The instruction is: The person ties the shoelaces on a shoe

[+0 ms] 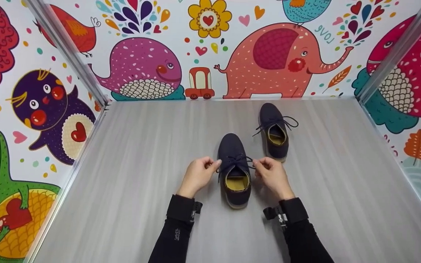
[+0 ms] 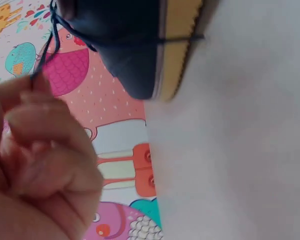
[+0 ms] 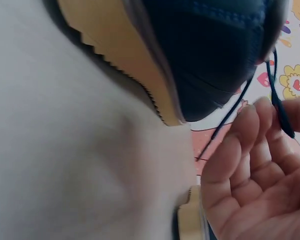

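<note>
A dark navy lace-up shoe point(image 1: 231, 147) stands on the floor, toe pointing away from me, its laces tied in a bow. On its left side my left hand point(image 1: 197, 174) pinches one loop of the shoelace point(image 2: 46, 57) between thumb and fingers. My right hand point(image 1: 273, 177) holds the other shoelace loop point(image 3: 273, 90) on the right side, between thumb and index finger. Loose lace ends hang down both sides of the shoe. Farther forward and right sits a matching shoe point(image 1: 270, 112), its laces also in a bow; neither hand touches it.
The grey wood-look floor point(image 1: 141, 146) lies under both shoes. Printed cartoon panels point(image 1: 210, 47) wall it in at the back, left and right, with metal strips point(image 1: 72, 54) at the corners. Each wrist wears a black band with a small device.
</note>
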Demonstrator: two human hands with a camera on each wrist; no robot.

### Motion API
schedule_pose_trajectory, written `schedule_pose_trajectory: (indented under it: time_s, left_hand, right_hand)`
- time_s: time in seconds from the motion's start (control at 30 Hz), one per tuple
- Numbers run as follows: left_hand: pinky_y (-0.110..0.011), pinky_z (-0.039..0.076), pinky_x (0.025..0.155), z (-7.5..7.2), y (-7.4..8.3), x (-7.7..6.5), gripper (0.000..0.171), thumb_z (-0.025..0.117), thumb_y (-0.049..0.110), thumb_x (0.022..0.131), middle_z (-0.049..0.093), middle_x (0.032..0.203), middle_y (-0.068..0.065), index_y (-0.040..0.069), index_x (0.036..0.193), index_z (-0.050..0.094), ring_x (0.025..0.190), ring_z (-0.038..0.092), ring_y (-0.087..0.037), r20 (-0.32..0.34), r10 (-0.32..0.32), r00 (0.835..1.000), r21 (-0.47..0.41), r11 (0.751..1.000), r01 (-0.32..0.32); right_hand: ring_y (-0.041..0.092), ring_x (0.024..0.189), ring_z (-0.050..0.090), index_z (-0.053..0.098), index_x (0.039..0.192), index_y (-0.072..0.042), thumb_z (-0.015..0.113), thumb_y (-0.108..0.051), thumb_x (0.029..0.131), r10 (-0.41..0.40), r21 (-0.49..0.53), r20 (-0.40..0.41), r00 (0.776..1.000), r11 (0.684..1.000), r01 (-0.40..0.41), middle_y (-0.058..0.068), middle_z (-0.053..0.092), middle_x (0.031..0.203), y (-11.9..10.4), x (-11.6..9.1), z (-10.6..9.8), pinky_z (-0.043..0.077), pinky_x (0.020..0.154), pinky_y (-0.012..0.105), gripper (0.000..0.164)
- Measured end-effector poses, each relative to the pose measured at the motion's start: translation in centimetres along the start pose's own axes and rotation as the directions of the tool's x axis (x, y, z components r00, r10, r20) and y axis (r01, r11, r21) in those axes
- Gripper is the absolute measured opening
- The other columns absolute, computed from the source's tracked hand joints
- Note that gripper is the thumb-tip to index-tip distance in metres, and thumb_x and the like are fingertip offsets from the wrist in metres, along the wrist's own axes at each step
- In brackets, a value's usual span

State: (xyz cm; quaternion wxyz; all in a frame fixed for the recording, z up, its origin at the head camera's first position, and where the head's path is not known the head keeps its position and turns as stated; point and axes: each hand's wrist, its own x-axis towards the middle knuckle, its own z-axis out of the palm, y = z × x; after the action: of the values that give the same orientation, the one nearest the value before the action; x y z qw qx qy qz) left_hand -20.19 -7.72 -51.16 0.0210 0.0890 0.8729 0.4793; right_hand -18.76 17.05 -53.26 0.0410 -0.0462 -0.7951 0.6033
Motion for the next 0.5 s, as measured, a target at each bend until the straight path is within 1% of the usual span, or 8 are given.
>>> schedule_pose_trajectory:
  time_s: [0.07,0.1,0.13,0.2,0.3,0.37,0.43,0.5]
  left_hand:
    - [-0.029,0.039,0.057,0.1,0.1,0.0,0.03,0.064,0.041,0.097,0.054,0.067,0.005,0.015,0.083,0.068,0.059,0.048,-0.012,0.032,0.032,0.999,0.032,0.999,-0.033]
    - [-0.029,0.04,0.057,0.2,0.1,0.1,0.03,0.063,0.041,0.097,0.055,0.068,0.005,0.014,0.084,0.069,0.059,0.048,-0.011,0.038,0.043,0.998,0.041,0.998,-0.044]
    - [-0.029,0.04,0.058,0.2,0.1,0.1,0.029,0.063,0.039,0.098,0.055,0.068,0.005,0.014,0.085,0.069,0.059,0.048,-0.011,0.036,0.056,0.998,0.051,0.997,-0.057]
    - [-0.029,0.041,0.059,0.3,0.0,0.1,0.025,0.062,0.034,0.099,0.059,0.071,0.005,0.014,0.085,0.069,0.06,0.049,-0.01,0.007,0.073,0.997,0.075,0.994,-0.074]
    - [-0.032,0.043,0.058,0.4,-0.5,0.0,0.023,0.062,0.024,0.099,0.062,0.071,0.003,0.012,0.081,0.066,0.06,0.05,-0.013,-0.085,0.098,0.992,0.126,0.988,-0.087]
    - [-0.034,0.044,0.058,0.3,-0.8,-0.1,0.021,0.063,0.019,0.098,0.064,0.072,0.0,0.011,0.079,0.065,0.06,0.053,-0.016,-0.16,0.101,0.982,0.146,0.986,-0.078]
    - [-0.038,0.045,0.058,0.3,-1.1,-0.3,0.021,0.063,0.015,0.098,0.064,0.071,-0.003,0.009,0.078,0.064,0.06,0.054,-0.019,-0.239,0.108,0.965,0.155,0.985,-0.072]
    - [-0.039,0.045,0.059,0.4,-1.4,-0.4,0.02,0.063,0.012,0.097,0.064,0.071,-0.004,0.007,0.078,0.064,0.061,0.055,-0.02,-0.314,0.097,0.944,0.133,0.989,-0.057]
  right_hand:
    - [0.018,0.056,0.055,0.066,0.082,0.0,0.067,-0.019,0.097,-0.021,-0.008,0.011,1.0,1.0,0.021,0.006,0.061,0.064,-0.2,0.0,-0.3,0.045,0.051,0.025,0.024]
    - [0.018,0.056,0.056,0.067,0.081,0.0,0.067,-0.019,0.097,-0.027,-0.007,0.011,1.0,1.0,0.027,0.007,0.061,0.064,-0.2,0.1,-0.4,0.045,0.051,0.025,0.024]
    - [0.018,0.056,0.056,0.067,0.081,0.0,0.067,-0.018,0.097,-0.036,-0.008,0.011,0.999,0.999,0.036,0.007,0.061,0.064,-0.3,0.1,-0.5,0.045,0.051,0.025,0.024]
    - [0.017,0.056,0.057,0.067,0.081,0.0,0.066,-0.017,0.097,-0.049,-0.018,0.011,0.999,0.999,0.049,0.007,0.06,0.064,-0.3,0.1,-0.7,0.046,0.052,0.025,0.023]
    - [0.015,0.055,0.055,0.065,0.078,-0.001,0.065,-0.014,0.097,-0.062,-0.056,0.006,0.998,0.996,0.062,0.006,0.059,0.063,-0.2,0.1,-0.9,0.044,0.052,0.024,0.023]
    - [0.014,0.054,0.053,0.064,0.076,-0.003,0.065,-0.011,0.097,-0.064,-0.086,-0.016,0.998,0.994,0.062,0.004,0.057,0.061,0.0,0.0,-0.9,0.042,0.051,0.024,0.023]
    - [0.014,0.052,0.051,0.062,0.073,-0.005,0.065,-0.01,0.096,-0.06,-0.11,-0.047,0.997,0.992,0.055,0.003,0.055,0.059,0.2,-0.1,-0.8,0.04,0.05,0.024,0.024]
    - [0.014,0.052,0.05,0.062,0.072,-0.006,0.065,-0.009,0.095,-0.053,-0.13,-0.071,0.996,0.991,0.043,0.002,0.055,0.058,0.5,-0.2,-0.7,0.039,0.05,0.024,0.023]
